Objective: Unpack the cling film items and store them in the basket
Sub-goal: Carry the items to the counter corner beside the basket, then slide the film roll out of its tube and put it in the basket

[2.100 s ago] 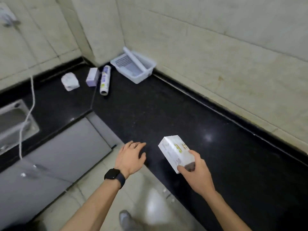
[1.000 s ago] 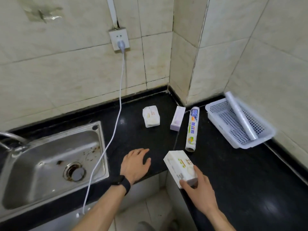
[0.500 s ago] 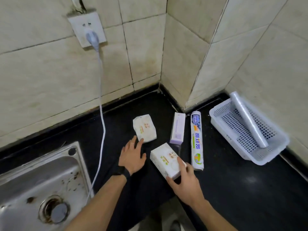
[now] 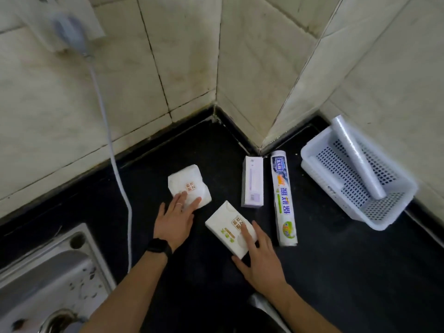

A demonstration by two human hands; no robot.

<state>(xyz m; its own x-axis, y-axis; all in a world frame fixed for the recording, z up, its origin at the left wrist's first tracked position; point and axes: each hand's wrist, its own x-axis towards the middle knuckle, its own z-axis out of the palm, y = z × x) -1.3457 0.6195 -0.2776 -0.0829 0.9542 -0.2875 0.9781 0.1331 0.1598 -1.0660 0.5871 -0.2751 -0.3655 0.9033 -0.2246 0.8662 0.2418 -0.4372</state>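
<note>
At the counter's left edge sits a steel sink (image 4: pixel 45 272), with a white cable (image 4: pixel 115 164) trailing down from the wall socket beside it. The left hand (image 4: pixel 174 222), fingers spread flat and gripping nothing, presses on a soft white packet (image 4: pixel 188 185). The right hand (image 4: pixel 260 258) rests splayed on a white box (image 4: pixel 230 228), not clasping it. Toward the back corner lie a pale purple box (image 4: pixel 252 182) and a wrapped cling film roll (image 4: pixel 283 200), just beside each other. At the right wall, a white basket (image 4: pixel 389 219) holds a bare roll (image 4: pixel 358 157), propped tilted.
</note>
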